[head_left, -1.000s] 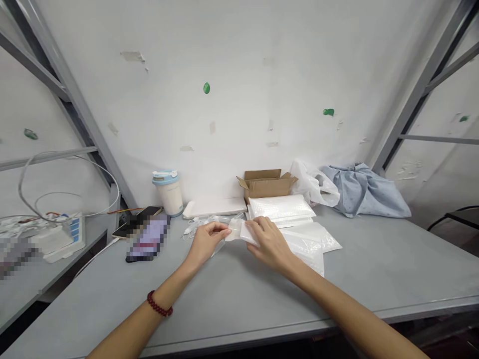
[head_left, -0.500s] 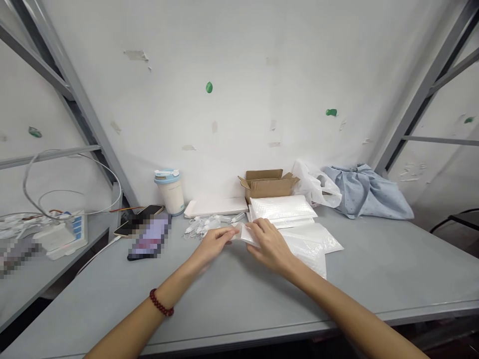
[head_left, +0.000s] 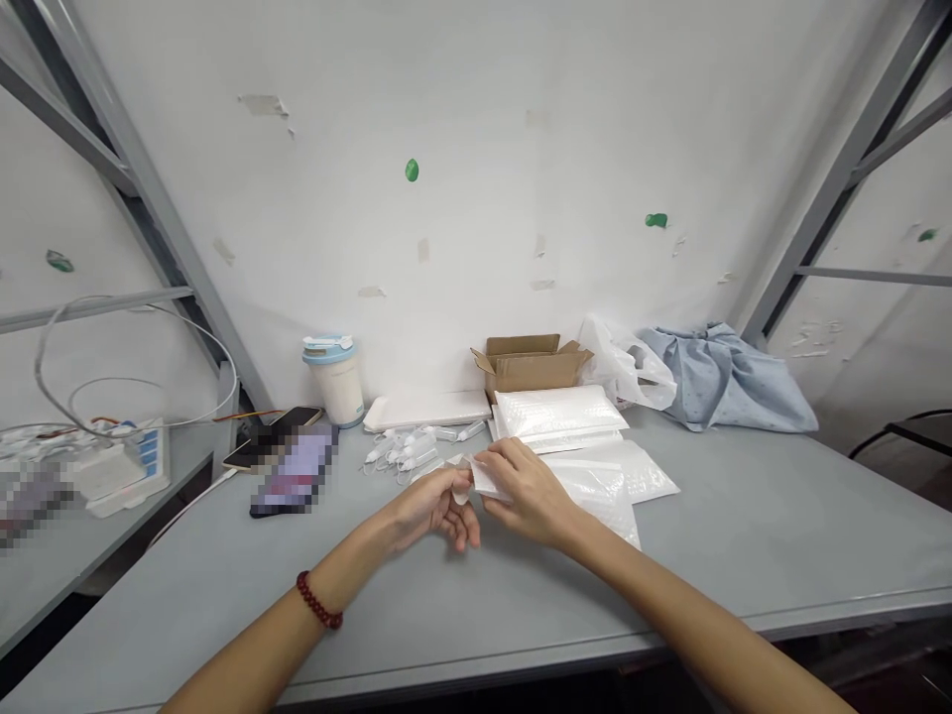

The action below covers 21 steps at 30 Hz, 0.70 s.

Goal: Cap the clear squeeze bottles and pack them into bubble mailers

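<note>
My right hand (head_left: 525, 491) grips the end of a white bubble mailer (head_left: 614, 511), whose body stretches to the right under my wrist. My left hand (head_left: 435, 506) meets it at that end, pinching a thin pale strip (head_left: 461, 496) between thumb and forefinger while its other fingers hang loose. Just beyond the left hand lies a heap of small white plastic pieces with thin loops (head_left: 406, 449). More white bubble mailers (head_left: 557, 415) are stacked behind my right hand. Where the strip joins the mailer is partly hidden by my fingers.
An open cardboard box (head_left: 532, 372), a white plastic bag (head_left: 632, 372) and a blue cloth bundle (head_left: 733, 382) line the wall. Left stand a lidded cup (head_left: 338, 387) and two phones, one purple (head_left: 297, 471). A flat white stack (head_left: 427, 409) lies behind the small pieces.
My left hand has turned and its lower fingers have spread downward. The pale strip now shows curled at its thumb. My right hand keeps hold of the mailer, its end slightly raised.
</note>
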Each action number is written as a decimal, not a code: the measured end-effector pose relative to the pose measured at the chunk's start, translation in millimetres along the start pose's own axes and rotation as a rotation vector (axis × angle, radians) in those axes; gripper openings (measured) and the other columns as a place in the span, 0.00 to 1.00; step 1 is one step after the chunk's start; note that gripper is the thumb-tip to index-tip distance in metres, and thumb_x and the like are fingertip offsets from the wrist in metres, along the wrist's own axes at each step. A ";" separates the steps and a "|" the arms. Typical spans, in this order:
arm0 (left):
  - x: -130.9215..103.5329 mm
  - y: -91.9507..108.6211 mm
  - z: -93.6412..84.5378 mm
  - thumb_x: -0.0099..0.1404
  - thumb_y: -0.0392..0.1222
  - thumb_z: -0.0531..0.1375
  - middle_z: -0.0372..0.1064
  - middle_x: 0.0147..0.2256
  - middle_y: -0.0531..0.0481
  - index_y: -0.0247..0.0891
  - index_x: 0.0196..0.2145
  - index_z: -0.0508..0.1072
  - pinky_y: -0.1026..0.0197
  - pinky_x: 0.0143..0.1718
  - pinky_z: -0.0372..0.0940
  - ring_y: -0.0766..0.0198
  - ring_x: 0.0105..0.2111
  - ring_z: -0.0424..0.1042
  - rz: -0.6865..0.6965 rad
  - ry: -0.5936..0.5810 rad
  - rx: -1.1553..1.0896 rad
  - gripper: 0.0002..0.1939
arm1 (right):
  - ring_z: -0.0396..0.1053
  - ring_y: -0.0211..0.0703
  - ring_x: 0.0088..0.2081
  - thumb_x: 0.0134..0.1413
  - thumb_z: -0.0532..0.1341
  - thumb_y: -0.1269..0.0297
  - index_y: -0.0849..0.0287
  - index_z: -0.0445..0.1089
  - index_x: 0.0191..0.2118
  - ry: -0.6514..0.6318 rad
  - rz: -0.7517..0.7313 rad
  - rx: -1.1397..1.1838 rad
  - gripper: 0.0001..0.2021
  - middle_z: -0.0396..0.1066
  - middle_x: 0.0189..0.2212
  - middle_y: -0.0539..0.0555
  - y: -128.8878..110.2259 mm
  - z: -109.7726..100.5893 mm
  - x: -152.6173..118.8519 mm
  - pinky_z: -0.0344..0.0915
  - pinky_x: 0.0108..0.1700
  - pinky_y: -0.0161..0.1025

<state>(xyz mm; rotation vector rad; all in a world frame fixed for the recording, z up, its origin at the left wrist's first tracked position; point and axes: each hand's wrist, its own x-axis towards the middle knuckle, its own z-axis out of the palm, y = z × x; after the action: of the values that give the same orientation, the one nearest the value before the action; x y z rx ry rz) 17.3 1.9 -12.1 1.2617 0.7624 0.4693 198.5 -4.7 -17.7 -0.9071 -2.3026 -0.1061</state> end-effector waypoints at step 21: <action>-1.6 2.2 -1.8 0.61 0.36 0.56 0.69 0.31 0.49 0.38 0.33 0.73 0.64 0.30 0.64 0.64 0.31 0.68 0.817 0.680 0.819 0.06 | 0.61 0.50 0.47 0.55 0.51 0.74 0.66 0.58 0.54 0.219 -0.036 -0.553 0.20 0.66 0.46 0.63 1.1 -6.8 2.2 0.53 0.49 0.49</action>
<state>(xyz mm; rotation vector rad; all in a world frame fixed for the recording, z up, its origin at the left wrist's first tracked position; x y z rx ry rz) 15.1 2.5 -9.7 2.2383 1.0302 1.3906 201.7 -4.6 -11.2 -1.0558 -2.1113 -0.8478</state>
